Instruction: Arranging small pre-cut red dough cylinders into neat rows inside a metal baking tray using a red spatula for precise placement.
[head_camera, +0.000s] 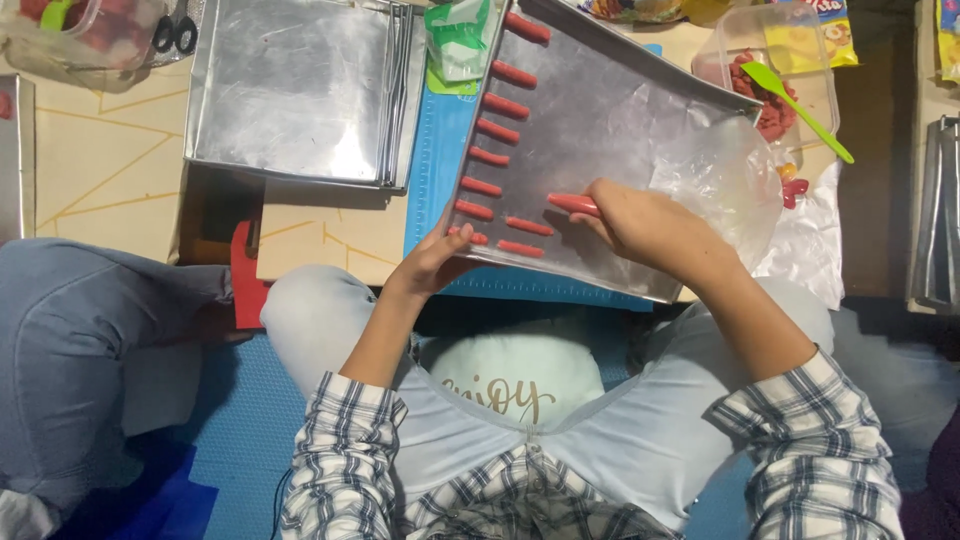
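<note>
While left hand (435, 262) grips tray (610, 120) near edge, right hand (645, 225) pinches red roll (573, 204); tray middle bare.

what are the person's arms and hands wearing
Both hands, the left hand and the right hand, are bare: no gloves, rings or watch visible. The forearms are uncovered too. Each plaid shirt sleeve, white with dark grey checks, is rolled up near the elbow.

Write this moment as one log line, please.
right hand: holds red stick over metal tray | left hand: grips tray's near edge | row of red sticks along tray's left side
</note>
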